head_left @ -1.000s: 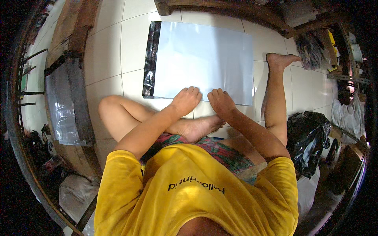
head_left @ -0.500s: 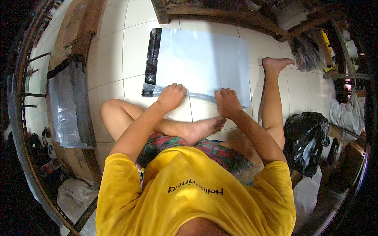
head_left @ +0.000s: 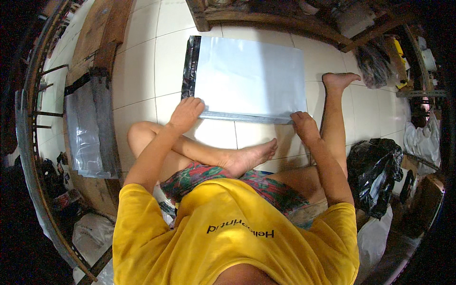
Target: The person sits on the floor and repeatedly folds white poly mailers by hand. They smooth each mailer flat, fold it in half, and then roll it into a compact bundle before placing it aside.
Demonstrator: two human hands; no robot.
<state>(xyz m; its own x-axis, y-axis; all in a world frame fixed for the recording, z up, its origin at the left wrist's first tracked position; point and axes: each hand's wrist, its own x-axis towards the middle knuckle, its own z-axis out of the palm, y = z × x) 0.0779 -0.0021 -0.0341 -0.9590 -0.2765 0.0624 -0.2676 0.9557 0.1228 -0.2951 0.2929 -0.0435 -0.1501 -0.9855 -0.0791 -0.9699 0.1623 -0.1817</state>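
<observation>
Pressing flat (arms spread), both hands (head_left: 186, 113) pin mailer bag (head_left: 249, 76).

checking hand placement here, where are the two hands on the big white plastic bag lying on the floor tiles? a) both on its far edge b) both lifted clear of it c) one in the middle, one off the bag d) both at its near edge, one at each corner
d: the left hand and the right hand press the near corners of the white bag, which lies flat on the tiled floor.

Bare tiled floor (head_left: 142, 71) left of the bag (head_left: 251, 76); wooden beam (head_left: 266, 16) blocks beyond.
</observation>
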